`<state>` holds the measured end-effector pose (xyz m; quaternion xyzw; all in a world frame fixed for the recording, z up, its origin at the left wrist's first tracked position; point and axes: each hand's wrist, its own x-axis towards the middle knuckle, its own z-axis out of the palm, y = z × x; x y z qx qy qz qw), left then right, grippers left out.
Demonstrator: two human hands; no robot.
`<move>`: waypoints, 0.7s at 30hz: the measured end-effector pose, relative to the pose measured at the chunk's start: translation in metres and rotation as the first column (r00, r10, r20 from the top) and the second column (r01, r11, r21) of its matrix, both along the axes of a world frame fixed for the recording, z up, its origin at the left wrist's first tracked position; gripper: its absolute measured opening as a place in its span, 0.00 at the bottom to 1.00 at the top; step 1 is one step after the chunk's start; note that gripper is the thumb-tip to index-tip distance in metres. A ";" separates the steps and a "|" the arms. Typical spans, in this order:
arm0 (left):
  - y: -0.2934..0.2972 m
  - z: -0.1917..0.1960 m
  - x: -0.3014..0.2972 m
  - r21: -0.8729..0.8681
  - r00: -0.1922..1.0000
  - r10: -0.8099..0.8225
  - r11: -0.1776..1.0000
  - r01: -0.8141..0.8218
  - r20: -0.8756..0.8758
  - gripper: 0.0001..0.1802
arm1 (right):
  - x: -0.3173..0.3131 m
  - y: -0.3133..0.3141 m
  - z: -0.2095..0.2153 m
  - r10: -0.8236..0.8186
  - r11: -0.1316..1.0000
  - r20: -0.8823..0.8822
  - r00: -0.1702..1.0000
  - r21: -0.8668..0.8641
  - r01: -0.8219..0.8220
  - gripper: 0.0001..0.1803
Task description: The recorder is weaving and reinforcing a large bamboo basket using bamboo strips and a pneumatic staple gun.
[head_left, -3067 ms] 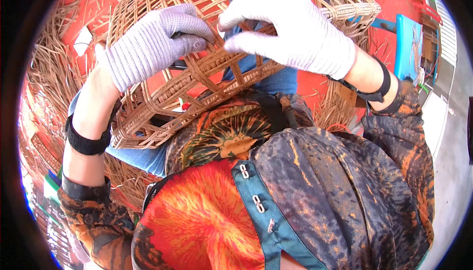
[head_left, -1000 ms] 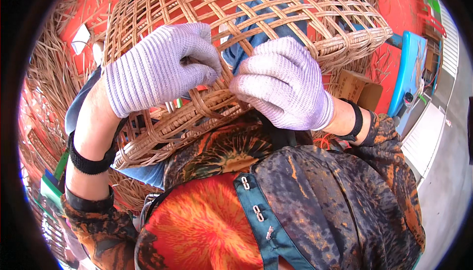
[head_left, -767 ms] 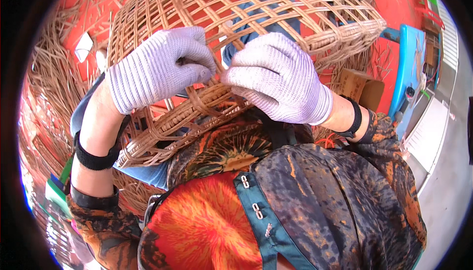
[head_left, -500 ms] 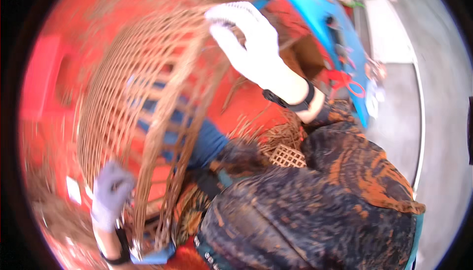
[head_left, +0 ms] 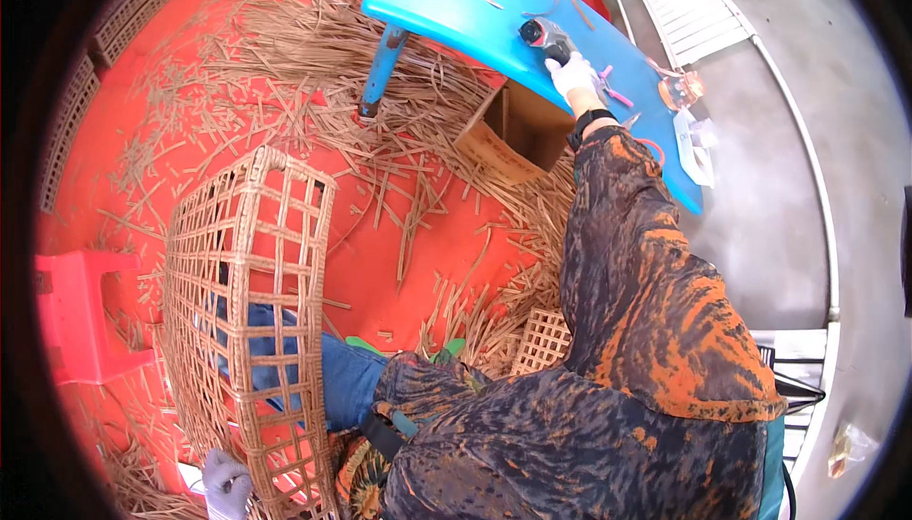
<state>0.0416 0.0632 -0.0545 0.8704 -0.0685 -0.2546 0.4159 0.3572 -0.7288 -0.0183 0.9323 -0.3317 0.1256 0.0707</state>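
A half-woven rattan basket point(head_left: 249, 330) stands on its side over my blue-trousered legs at the lower left. My gloved left hand point(head_left: 226, 484) grips its lower edge near the bottom of the picture. My right arm stretches far up and right, and my gloved right hand point(head_left: 574, 75) closes on a small dark tool point(head_left: 545, 37) lying on the blue table point(head_left: 475, 21). Whether the tool is lifted off the table I cannot tell.
Loose rattan strips point(head_left: 313, 64) cover the red floor. A red plastic stool point(head_left: 81, 316) stands at the left. A cardboard box point(head_left: 513, 131) sits under the table, a small woven panel point(head_left: 543, 340) lies by my side, and grey concrete point(head_left: 779, 188) runs along the right.
Both hands were weaving on the basket held up in front of me. The basket has since swung down to the left, and my right hand has left it and reached to the table.
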 end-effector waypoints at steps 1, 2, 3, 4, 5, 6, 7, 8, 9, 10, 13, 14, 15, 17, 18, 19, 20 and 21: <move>0.005 0.000 -0.001 0.041 0.992 -0.103 0.994 0.106 -0.067 0.11 | 0.005 -0.002 0.004 -0.027 0.997 -0.067 0.997 0.074 0.032 0.39; 0.012 -0.005 -0.006 0.047 0.992 -0.101 0.993 0.104 -0.071 0.11 | 0.007 -0.001 0.006 -0.050 0.986 -0.143 0.989 0.150 0.072 0.40; 0.018 -0.017 -0.014 0.003 0.999 -0.041 0.999 0.041 -0.002 0.08 | 0.010 -0.001 0.007 -0.048 0.985 -0.147 0.988 0.156 0.071 0.40; 0.022 -0.026 -0.019 -0.044 0.998 0.021 0.999 -0.018 0.063 0.06 | 0.014 -0.002 0.006 -0.041 0.986 -0.151 0.988 0.152 0.064 0.42; 0.027 -0.033 -0.024 -0.094 0.989 0.086 0.993 -0.074 0.124 0.05 | 0.017 -0.002 0.003 -0.034 0.987 -0.156 0.987 0.148 0.057 0.43; 0.026 -0.034 -0.024 -0.090 0.989 0.088 0.993 -0.077 0.118 0.05 | 0.018 -0.003 0.002 -0.009 0.992 -0.116 0.993 0.120 0.023 0.43; 0.024 -0.034 -0.023 -0.093 0.992 0.085 0.993 -0.076 0.097 0.05 | 0.018 -0.005 0.003 -0.006 0.992 -0.122 0.992 0.124 0.021 0.43; 0.021 -0.035 -0.022 -0.097 0.994 0.083 0.992 -0.076 0.076 0.05 | 0.019 -0.008 0.007 0.023 0.991 -0.084 0.996 0.137 -0.011 0.40; 0.018 -0.035 -0.021 -0.095 0.994 0.083 0.993 -0.076 0.070 0.05 | 0.015 -0.013 0.013 0.047 0.988 -0.045 0.998 0.146 -0.040 0.37; 0.016 -0.036 -0.019 -0.094 0.992 0.118 0.989 -0.113 0.051 0.05 | 0.013 -0.023 0.018 0.072 0.983 0.024 0.997 0.165 -0.075 0.34; 0.010 -0.029 -0.016 -0.086 0.989 0.144 0.986 -0.141 0.028 0.05 | -0.010 0.002 0.047 0.114 0.705 0.346 0.931 0.632 -0.322 0.23; 0.004 -0.022 -0.015 -0.103 0.986 0.165 0.981 -0.164 0.010 0.05 | -0.021 0.024 0.058 0.114 0.704 0.346 0.931 0.633 -0.321 0.23; 0.000 -0.018 -0.013 -0.128 0.983 0.186 0.974 -0.185 -0.006 0.05 | -0.030 0.047 0.070 0.018 0.553 0.459 0.889 0.736 -0.391 0.19; 0.001 -0.023 -0.016 -0.151 0.975 0.219 0.964 -0.221 -0.029 0.05 | -0.035 0.063 0.078 -0.084 0.385 0.558 0.825 0.782 -0.490 0.15; 0.007 -0.031 -0.017 -0.128 0.982 0.188 0.974 -0.185 0.009 0.05 | -0.037 0.072 0.085 -0.108 0.120 0.510 0.853 0.859 -0.498 0.13; 0.013 -0.039 -0.019 -0.102 0.986 0.159 0.983 -0.153 0.048 0.05 | -0.038 0.081 0.092 -0.110 -0.156 0.456 0.883 0.870 -0.468 0.12; 0.018 -0.046 -0.020 -0.105 0.985 0.157 0.983 -0.148 0.076 0.05 | -0.042 0.091 0.095 -0.124 -0.134 0.457 0.881 0.872 -0.471 0.10; 0.012 -0.044 -0.015 -0.125 0.984 0.158 0.981 -0.146 0.088 0.05 | -0.044 0.091 0.096 -0.126 -0.167 0.454 0.882 0.867 -0.470 0.10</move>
